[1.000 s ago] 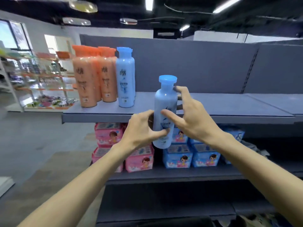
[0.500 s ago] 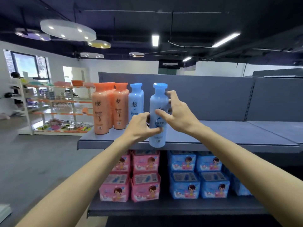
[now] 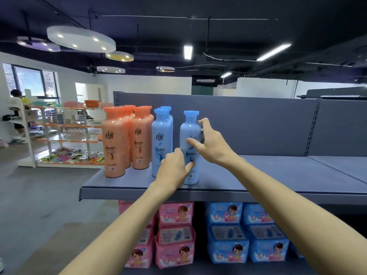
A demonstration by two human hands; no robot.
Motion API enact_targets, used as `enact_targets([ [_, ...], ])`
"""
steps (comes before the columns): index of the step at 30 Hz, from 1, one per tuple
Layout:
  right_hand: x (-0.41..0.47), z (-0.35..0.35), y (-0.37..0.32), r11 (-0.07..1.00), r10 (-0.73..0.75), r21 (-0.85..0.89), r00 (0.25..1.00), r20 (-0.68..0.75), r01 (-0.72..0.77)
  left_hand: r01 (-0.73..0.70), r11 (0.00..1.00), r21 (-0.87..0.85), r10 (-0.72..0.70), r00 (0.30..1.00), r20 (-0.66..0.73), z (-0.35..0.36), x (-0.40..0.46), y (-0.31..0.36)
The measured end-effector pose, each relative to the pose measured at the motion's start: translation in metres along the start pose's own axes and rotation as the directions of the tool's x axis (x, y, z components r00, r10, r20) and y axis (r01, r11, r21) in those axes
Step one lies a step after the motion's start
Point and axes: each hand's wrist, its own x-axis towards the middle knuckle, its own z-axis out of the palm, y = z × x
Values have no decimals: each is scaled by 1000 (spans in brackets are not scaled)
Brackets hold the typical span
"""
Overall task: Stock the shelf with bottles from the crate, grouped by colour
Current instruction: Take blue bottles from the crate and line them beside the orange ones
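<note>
Head cam: you've got the blue bottle standing upright on the grey shelf, base down on the shelf near its front edge, long axis vertical, cap at top, label facing you; both your hands are on it. Your left hand sits low on the bottle's left side, fingers curled, thumb pressed vs. the lower label; your right hand grips higher up from the right, thumb across the front, index finger hooked round the shoulder just under the cap, other fingers behind the bottle & mostly hidden. So both hands are closed round the same bottle.

Just left of it, w/ a small gap, stands the row of blue bottles, upright, running front to back; further left the orange bottles, two rows, also upright, caps up, labels toward you. The shelf to the right of your bottle is bare grey surface.

Below, on the lower shelf: pink packs at left, blue packs at right, stacked; far left across the floor, a white rack w/ mixed goods, blurred.
</note>
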Motion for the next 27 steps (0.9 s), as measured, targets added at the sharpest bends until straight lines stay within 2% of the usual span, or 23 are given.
enact_targets([
  [4, 22, 19, 15, 1000, -9, 11, 999, -38, 9, 131, 991, 28, -129, 990, -47, 23, 17, 5],
  [9, 54, 34, 37, 1000, 11, 14, 999, -30, -10, 209, 977, 32, -206, 974, -94, 45, 45, 4],
  [27, 148, 78, 103, 1000, 24, 1, 999, 22, -24, 320, 939, 130, -303, 944, -132, 114, 158, -22],
])
